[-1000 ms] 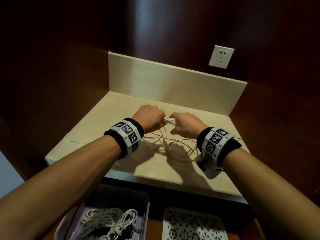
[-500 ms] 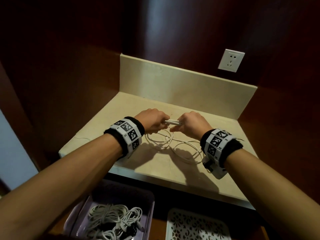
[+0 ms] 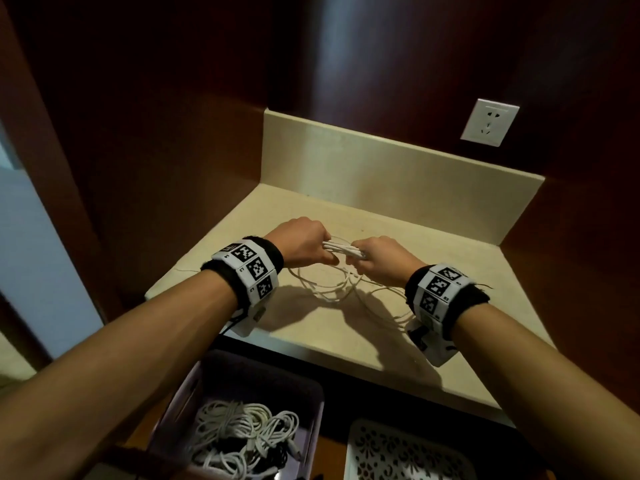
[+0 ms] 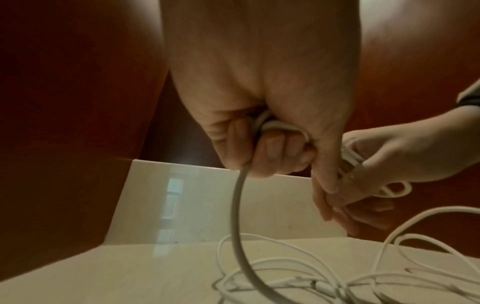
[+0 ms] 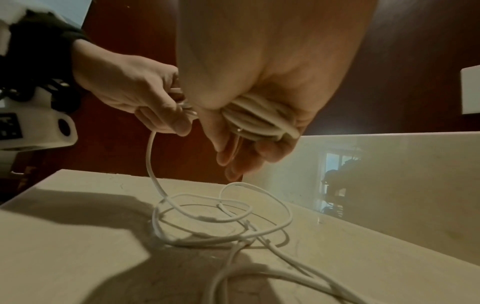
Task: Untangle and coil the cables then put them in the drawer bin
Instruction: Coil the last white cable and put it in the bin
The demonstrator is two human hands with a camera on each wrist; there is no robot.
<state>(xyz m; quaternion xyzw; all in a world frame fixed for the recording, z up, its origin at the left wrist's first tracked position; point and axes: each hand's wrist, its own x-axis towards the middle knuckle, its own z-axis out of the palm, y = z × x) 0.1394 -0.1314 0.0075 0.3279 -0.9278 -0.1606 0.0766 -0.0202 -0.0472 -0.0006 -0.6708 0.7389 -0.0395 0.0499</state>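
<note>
White cable (image 3: 341,252) folded into a bundle, gripped by left hand (image 3: 300,241) and right hand (image 3: 382,259); loose loops trail on the countertop (image 3: 242,230), inside its front edge.

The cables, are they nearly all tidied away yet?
Partly. Some white cables already lie in the purple bin below the counter. Right now the left hand and right hand both grip a folded white cable bundle between them. The rest of that cable still lies in loose loops on the counter, so it needs winding up and then putting in the bin.
</note>
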